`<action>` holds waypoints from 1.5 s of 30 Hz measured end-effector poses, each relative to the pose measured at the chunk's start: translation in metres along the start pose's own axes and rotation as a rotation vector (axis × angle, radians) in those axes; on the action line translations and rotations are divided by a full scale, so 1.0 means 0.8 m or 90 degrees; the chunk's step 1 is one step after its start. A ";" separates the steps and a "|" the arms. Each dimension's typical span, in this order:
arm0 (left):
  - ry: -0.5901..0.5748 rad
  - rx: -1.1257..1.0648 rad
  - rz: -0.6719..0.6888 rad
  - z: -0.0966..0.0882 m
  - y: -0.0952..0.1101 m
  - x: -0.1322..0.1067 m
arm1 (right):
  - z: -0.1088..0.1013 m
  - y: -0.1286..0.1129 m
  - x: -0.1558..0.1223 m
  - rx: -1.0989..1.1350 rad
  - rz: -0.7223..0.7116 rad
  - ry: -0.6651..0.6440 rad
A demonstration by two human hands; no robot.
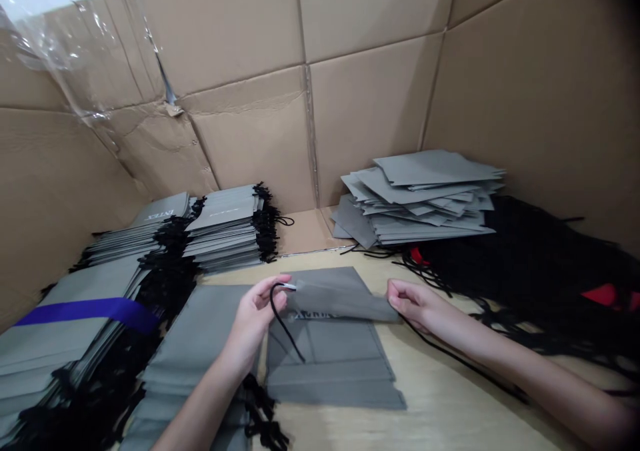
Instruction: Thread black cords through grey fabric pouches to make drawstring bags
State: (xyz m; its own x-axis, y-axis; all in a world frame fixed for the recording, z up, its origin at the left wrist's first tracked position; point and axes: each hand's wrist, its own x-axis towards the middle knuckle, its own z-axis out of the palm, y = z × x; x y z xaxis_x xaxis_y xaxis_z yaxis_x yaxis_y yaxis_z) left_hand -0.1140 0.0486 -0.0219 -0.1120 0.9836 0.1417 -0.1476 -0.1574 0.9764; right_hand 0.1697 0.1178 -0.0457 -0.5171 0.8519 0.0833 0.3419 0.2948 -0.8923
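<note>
Grey pouch (340, 298) stretched between two bare hands, above loose grey pouches (333, 368) on the pale tabletop. The left hand (254, 312) pinches its left end, together with a small pale-tipped piece (289, 286); a black cord (286, 334) hangs from these fingers. The thumb and fingers of the right hand (415, 303) close on the right end, where a trailing cord (463, 358) runs to the near right. Likely faults: a slackened left pinch could drop the pale tip; a hard pull to the right could crease the fabric or draw the cord end out of reach; the trailing cord could snag on the black cord heap (525, 264) at right, since loose strands spread there. Obscured: any cord inside the pouch is covered by fabric; the pale tip is too small to identify; the printed lettering is partly folded away; the near-left stack (180, 364) is cut off by the lower edge and partly covered by the left forearm.
</note>
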 end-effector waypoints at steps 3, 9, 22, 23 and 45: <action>0.075 0.078 0.029 0.000 0.001 0.000 | 0.005 -0.003 -0.003 0.013 0.010 -0.001; 0.097 -0.034 -0.055 0.004 0.007 -0.005 | 0.013 -0.016 -0.008 0.133 0.117 -0.012; 0.101 0.054 0.032 0.013 -0.006 -0.007 | 0.011 -0.018 -0.008 0.081 0.077 -0.006; 0.107 0.042 0.031 0.014 -0.007 -0.008 | 0.013 -0.021 -0.009 0.092 0.085 -0.005; -0.058 0.127 0.231 -0.005 0.046 -0.028 | -0.010 -0.024 -0.005 0.331 0.121 0.108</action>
State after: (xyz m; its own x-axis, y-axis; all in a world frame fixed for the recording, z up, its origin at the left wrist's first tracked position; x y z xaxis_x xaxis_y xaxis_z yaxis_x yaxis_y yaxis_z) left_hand -0.1207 0.0206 0.0105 -0.0322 0.8727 0.4872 0.0801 -0.4836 0.8716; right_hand 0.1715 0.1118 -0.0250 -0.3370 0.9391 -0.0675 -0.0371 -0.0849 -0.9957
